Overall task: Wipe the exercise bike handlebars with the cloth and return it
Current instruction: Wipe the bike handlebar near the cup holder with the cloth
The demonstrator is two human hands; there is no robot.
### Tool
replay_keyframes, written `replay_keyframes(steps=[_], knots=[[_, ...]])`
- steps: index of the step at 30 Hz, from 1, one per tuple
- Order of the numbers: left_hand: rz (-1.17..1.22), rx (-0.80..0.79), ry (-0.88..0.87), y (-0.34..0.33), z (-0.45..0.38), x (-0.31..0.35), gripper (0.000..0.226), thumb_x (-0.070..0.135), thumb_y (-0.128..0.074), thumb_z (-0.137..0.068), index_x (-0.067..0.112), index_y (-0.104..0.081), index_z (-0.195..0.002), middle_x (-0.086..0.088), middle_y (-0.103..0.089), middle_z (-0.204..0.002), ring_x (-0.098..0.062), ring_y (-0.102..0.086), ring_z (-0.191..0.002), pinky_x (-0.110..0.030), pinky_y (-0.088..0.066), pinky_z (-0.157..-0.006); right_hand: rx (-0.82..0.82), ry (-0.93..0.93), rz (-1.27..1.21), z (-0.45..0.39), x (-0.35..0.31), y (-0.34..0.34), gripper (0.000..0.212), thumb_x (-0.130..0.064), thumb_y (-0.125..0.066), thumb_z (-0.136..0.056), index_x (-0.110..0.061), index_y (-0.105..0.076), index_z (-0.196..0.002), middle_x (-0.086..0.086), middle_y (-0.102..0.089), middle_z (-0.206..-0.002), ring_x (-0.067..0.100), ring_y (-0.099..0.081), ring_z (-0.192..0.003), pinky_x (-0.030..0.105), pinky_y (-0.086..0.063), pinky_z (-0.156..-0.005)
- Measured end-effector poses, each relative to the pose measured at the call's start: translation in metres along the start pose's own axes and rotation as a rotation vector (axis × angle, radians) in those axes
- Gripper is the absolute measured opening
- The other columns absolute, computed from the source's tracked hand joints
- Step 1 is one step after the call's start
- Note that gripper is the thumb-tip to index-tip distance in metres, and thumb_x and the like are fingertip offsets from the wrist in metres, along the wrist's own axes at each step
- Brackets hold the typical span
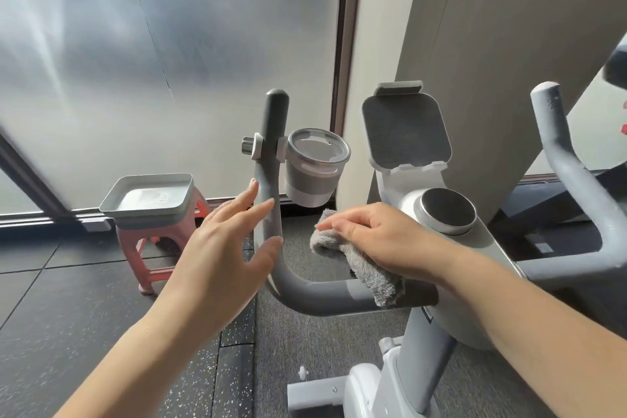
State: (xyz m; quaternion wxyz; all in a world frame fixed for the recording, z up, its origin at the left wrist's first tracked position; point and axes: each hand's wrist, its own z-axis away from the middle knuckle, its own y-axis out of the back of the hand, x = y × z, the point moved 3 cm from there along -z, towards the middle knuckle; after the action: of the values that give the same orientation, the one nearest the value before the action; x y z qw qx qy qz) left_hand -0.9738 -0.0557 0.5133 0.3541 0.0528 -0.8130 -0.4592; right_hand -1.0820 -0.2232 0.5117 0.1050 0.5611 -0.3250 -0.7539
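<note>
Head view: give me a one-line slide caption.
Right hand presses a grey cloth on the bike's left handlebar while the open left hand touches its upright.

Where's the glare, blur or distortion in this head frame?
Head view: diffuse streaky glare across the frosted glass wall; wide-angle bending at the edges, the right handlebar bows; hands and cloth sharp, soft shadows, no hard highlights on the left handlebar.

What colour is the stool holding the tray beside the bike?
The stool is salmon pink, seen best in the head view, under the grey tray.
</note>
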Motion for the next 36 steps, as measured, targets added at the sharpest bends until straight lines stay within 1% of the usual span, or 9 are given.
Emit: replay_keyframes(steps=[4,7,9,15,22,26,30,34,36], knots=[[0.253,0.011,0.075,0.003,-0.004,0.015,0.044,0.035,-0.068,-0.078,0.039,-0.058,-0.121,0.023,-0.053,-0.130,-0.003,-0.061,-0.106,-0.032,-0.048,-0.096,0.103,0.117,-0.239,0.002,-0.006,0.003,0.039,0.001,-0.047,-0.093,-0.025,-0.065,-0.116,-0.008,-0.061,-0.127,0.000,-0.053,-0.120,0.025,-0.037,-0.110],[0.404,-0.056,0.136,-0.002,-0.013,0.022,0.045,0.043,-0.068,-0.073,0.036,-0.061,-0.117,0.013,-0.068,-0.111,0.003,-0.063,-0.099,-0.029,-0.051,-0.092,0.173,0.216,-0.408,0.005,-0.014,0.003,0.044,0.004,-0.054,-0.089,-0.031,-0.064,-0.114,-0.006,-0.068,-0.114,0.005,-0.063,-0.106,0.026,-0.050,-0.096],[0.535,-0.096,0.125,-0.005,-0.020,0.029,0.026,0.034,-0.066,-0.080,0.037,-0.066,-0.106,0.016,-0.072,-0.095,0.004,-0.065,-0.091,-0.027,-0.052,-0.088,0.187,0.262,-0.493,0.005,-0.019,0.002,0.044,0.006,-0.058,-0.086,-0.031,-0.063,-0.111,-0.001,-0.071,-0.106,0.010,-0.066,-0.097,0.025,-0.054,-0.085],[0.740,0.032,0.199,-0.014,-0.032,0.034,0.018,0.018,-0.070,-0.081,0.024,-0.072,-0.097,0.005,-0.075,-0.083,-0.010,-0.070,-0.080,-0.024,-0.053,-0.072,0.307,0.331,-0.463,-0.004,-0.030,-0.001,0.041,-0.002,-0.071,-0.079,-0.025,-0.059,-0.111,0.002,-0.069,-0.093,0.005,-0.064,-0.080,0.022,-0.056,-0.071],[0.881,0.285,0.221,0.006,-0.046,0.017,0.014,0.011,-0.063,-0.085,0.018,-0.070,-0.095,0.000,-0.074,-0.083,-0.014,-0.067,-0.077,-0.030,-0.055,-0.072,0.313,0.404,-0.339,-0.018,-0.035,0.002,0.048,-0.023,-0.071,-0.081,-0.036,-0.050,-0.122,-0.007,-0.056,-0.119,0.002,-0.059,-0.103,0.014,-0.051,-0.084],[1.061,0.343,0.264,0.038,-0.072,-0.008,0.017,0.012,-0.051,-0.094,0.024,-0.059,-0.086,0.008,-0.066,-0.060,-0.015,-0.061,-0.058,-0.045,-0.054,-0.060,0.394,0.348,-0.247,-0.039,-0.037,0.008,0.040,-0.026,-0.067,-0.085,-0.039,-0.049,-0.119,-0.009,-0.055,-0.121,0.002,-0.057,-0.105,0.007,-0.047,-0.082],[0.819,0.392,0.182,0.063,-0.113,-0.039,0.011,0.023,-0.054,-0.094,0.029,-0.058,-0.085,0.001,-0.061,-0.064,-0.023,-0.054,-0.060,-0.041,-0.050,-0.057,0.448,0.324,-0.160,-0.069,-0.047,0.011,0.044,-0.019,-0.065,-0.085,-0.034,-0.050,-0.123,-0.010,-0.054,-0.123,-0.001,-0.054,-0.108,0.007,-0.045,-0.087],[0.510,0.411,0.069,0.064,-0.154,-0.054,0.016,0.022,-0.061,-0.087,0.031,-0.063,-0.101,0.014,-0.063,-0.076,0.010,-0.055,-0.058,-0.016,-0.046,-0.058,0.516,0.309,-0.107,-0.099,-0.058,0.015,0.050,-0.022,-0.068,-0.084,-0.031,-0.047,-0.129,-0.007,-0.050,-0.130,0.006,-0.052,-0.110,0.021,-0.043,-0.096],[0.477,0.380,0.055,0.051,-0.172,-0.057,0.022,0.019,-0.066,-0.083,0.027,-0.063,-0.104,0.014,-0.064,-0.078,0.011,-0.057,-0.063,-0.008,-0.043,-0.059,0.560,0.299,-0.088,-0.112,-0.061,0.013,0.055,-0.024,-0.071,-0.082,-0.031,-0.046,-0.130,-0.006,-0.049,-0.131,0.007,-0.052,-0.111,0.023,-0.043,-0.097]])
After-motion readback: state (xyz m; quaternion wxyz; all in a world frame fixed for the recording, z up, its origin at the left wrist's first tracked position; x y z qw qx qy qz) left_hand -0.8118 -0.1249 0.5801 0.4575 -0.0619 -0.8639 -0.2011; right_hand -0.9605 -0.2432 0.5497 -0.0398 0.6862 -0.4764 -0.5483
